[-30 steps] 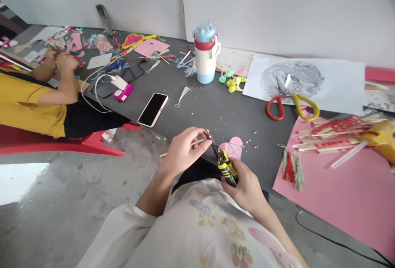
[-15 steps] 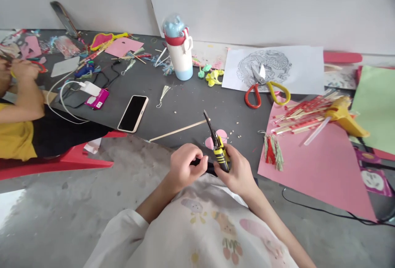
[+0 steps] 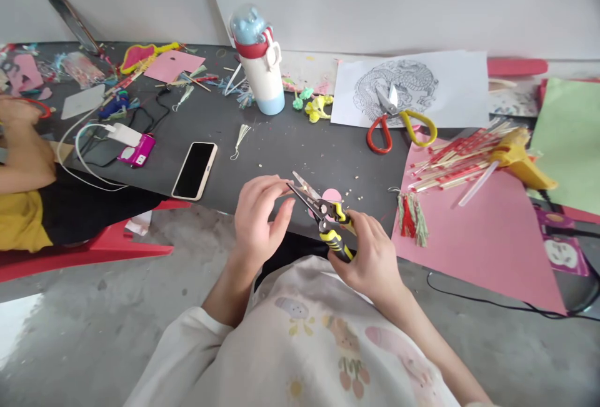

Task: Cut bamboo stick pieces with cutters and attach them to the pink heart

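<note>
**Right hand (image 3: 370, 254) gripping spread-bladed scissors (image 3: 324, 209), left hand (image 3: 257, 222) poised at their tips**

With those scissors taken as the centre of the dial, the grey surface (image 3: 300, 144) is stretching across from nine to three o'clock. A large pink sheet (image 3: 487, 251) is lying at three o'clock, and a white paper with a dragon drawing (image 3: 422, 85) is resting at one o'clock. A bundle of red-and-cream sticks (image 3: 450, 160) is spreading over the sheet's far part at two o'clock. The white-and-blue bottle (image 3: 260, 75) is standing upright at eleven o'clock.

The left hand is hovering at nine o'clock, its thumb and index finger standing apart and its fingertips coming right beside the blade tips; whether it is pinching anything thin, I cannot tell. At four o'clock the right hand is wrapping its fingers and thumb around the black-and-yellow handles. The scissors are sitting between the two hands, near the surface's close edge, their blades gaping narrowly and pointing toward ten o'clock.

A phone (image 3: 194, 169) is lying face up at ten o'clock. Just behind the scissors, a pink rounded piece (image 3: 332, 195) is partly showing. Tiny pale crumbs (image 3: 360, 198) are dotting the surface at two o'clock.
</note>
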Tool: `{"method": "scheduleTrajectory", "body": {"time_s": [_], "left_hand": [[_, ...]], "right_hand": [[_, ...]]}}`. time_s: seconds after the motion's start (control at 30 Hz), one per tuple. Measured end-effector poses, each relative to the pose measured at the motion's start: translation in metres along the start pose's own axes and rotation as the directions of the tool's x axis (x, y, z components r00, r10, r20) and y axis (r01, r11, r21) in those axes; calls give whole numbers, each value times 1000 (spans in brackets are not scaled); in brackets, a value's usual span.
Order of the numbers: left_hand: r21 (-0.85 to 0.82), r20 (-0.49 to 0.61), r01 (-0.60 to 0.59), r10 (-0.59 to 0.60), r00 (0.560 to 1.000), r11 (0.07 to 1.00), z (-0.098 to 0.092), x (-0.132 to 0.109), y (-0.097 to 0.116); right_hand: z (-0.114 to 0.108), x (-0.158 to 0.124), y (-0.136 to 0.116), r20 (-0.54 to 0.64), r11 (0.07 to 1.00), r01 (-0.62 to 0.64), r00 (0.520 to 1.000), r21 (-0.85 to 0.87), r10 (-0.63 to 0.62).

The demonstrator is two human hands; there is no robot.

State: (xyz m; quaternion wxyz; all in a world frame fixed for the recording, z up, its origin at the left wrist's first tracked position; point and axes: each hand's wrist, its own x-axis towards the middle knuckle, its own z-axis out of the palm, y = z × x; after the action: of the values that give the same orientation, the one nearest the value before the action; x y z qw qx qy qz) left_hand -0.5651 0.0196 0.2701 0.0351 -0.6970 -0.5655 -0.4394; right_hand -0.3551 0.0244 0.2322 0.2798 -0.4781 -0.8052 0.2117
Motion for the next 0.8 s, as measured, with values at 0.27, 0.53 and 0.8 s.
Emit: {"method": "scheduleTrajectory", "body": {"time_s": [0.27,0.53,0.8], "left_hand": [[19,-146,3,0,989,1000,8,-13,4],[-321,455,508,-341,823,799,46,-41,30],[-391,767,831,-360,532,396,65,-52,32]], "right_hand": [[0,0,1,60,992,-89,995,91,84],[14,21,5,300,692,-472,882,546,364],[19,28,7,237,620,-443,890,647,388]]}}
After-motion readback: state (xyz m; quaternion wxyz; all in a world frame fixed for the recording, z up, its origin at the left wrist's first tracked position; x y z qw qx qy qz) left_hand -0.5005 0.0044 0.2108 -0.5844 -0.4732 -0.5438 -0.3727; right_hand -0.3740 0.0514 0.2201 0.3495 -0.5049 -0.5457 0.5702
